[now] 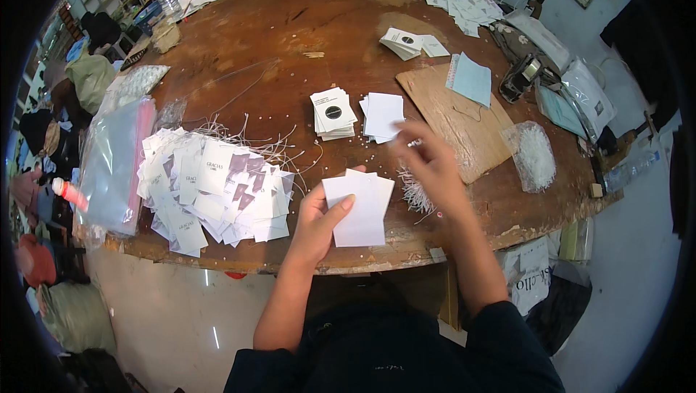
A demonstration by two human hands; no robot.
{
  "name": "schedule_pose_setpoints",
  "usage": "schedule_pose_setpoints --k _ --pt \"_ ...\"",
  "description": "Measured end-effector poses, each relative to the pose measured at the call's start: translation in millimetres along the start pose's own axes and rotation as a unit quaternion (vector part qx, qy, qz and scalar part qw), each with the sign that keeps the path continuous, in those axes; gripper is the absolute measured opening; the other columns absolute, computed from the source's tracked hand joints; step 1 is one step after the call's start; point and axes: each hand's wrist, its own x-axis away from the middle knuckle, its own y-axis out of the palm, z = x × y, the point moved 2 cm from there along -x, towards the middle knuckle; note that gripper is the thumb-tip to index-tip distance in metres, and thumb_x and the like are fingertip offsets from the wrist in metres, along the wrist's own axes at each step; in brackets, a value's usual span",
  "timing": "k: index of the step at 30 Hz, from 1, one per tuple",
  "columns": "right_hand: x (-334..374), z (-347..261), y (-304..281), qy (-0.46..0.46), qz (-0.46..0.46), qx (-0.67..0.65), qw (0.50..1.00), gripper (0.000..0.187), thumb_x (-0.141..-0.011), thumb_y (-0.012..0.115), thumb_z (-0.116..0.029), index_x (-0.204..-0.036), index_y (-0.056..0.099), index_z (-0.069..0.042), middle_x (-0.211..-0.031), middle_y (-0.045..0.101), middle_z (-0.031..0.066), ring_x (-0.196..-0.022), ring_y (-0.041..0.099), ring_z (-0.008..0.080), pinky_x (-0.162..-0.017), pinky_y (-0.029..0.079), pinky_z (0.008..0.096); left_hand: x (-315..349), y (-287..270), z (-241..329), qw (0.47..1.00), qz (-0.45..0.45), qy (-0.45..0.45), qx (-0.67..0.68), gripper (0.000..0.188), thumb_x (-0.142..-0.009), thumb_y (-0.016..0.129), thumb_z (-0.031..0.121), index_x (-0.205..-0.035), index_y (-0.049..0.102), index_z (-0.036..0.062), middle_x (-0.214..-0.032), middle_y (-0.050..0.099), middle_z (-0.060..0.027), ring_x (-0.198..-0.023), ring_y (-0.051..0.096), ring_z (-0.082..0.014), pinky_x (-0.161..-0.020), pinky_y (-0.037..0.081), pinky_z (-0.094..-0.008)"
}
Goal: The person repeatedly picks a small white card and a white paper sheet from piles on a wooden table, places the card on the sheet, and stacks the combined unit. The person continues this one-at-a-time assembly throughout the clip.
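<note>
Your left hand [317,222] has its grip pinching a few blank white cards [362,212], thumb on top, over the middle of the near edge of the worktop [319,27]. Your right hand [429,164] is blurred beside them, fingers curled — you can't tell whether its grip is pinching anything. Under it, toward the near edge, lies a bundle of white strings [415,193].

The worktop is brown wood, scuffed and stained, chipped along its near edge. A heap of strung tags [206,186] covers its near-left part, with clear plastic sleeves [112,157] at the left edge; a wooden board [435,99] lies toward the right edge. Around it are a glossy pale floor [174,320], a bluish-white wall [623,270] and — beyond the left edge — a stuffed green sack [76,317].
</note>
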Motion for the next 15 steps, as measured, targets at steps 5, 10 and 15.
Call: schedule_pose_setpoints --k 5,10,15 --pt "7 1 57 -0.142 -0.017 -0.033 0.989 0.036 -0.085 0.067 -0.001 -0.121 0.065 -0.003 -0.094 0.072 0.0116 -0.072 0.065 0.0188 -0.065 0.051 0.0308 3 2 -10 0.994 -0.008 -0.070 0.088 0.029 -0.095 0.064 0.012 -0.119 0.061 -0.0023 -0.109 0.068 -0.0084 -0.097 0.066 -0.0141 -0.085 0.055 -0.0311" --pt "9 14 44 0.005 -0.213 -0.011 0.977 0.013 -0.090 0.068 -0.013 -0.097 0.068 -0.002 -0.082 0.068 0.0059 -0.065 0.062 0.0192 -0.064 0.051 0.0315 -3 -8 1 0.992 0.061 0.037 0.102 0.032 -0.093 0.064 0.015 -0.119 0.060 -0.0030 -0.105 0.068 -0.0086 -0.091 0.068 -0.0141 -0.080 0.056 -0.0288" --pt "4 23 19 0.080 0.041 -0.373 0.924 0.017 -0.094 0.065 -0.016 -0.081 0.061 -0.007 -0.072 0.058 -0.0015 -0.059 0.052 0.0115 -0.059 0.047 0.0271 -6 -21 15 0.984 0.153 0.081 -0.043 0.026 -0.095 0.063 0.012 -0.116 0.062 -0.0032 -0.105 0.069 -0.0084 -0.092 0.066 -0.0130 -0.081 0.053 -0.0286"
